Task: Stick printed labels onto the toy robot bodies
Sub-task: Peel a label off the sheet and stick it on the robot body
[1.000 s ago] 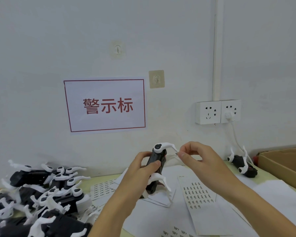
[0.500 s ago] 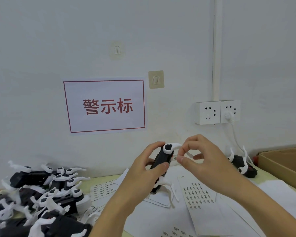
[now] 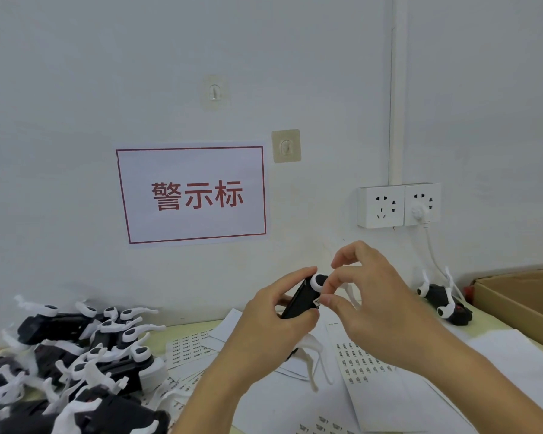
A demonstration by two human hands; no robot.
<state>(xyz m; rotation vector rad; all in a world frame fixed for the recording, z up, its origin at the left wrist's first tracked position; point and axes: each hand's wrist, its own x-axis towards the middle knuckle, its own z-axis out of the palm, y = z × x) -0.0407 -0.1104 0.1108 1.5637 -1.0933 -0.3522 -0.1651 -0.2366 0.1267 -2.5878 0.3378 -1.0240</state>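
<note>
A white wall (image 3: 76,89) rises behind the tabletop (image 3: 483,322) and carries a red-bordered sign (image 3: 191,195) and a double socket (image 3: 398,205). A cardboard box (image 3: 527,305) sits at the right edge. At the left lies a heap of black-and-white toy robots (image 3: 76,355); one more toy (image 3: 442,300) lies near the box. White label sheets (image 3: 367,364) are spread across the middle. Above them the left hand (image 3: 264,336) grips a black toy robot body (image 3: 298,300), fingers and thumb curled round it, tilted in the air. The right hand (image 3: 386,311) pinches a small printed label (image 3: 317,301) with thumb and forefinger against the body's side, the other fingers raised.
</note>
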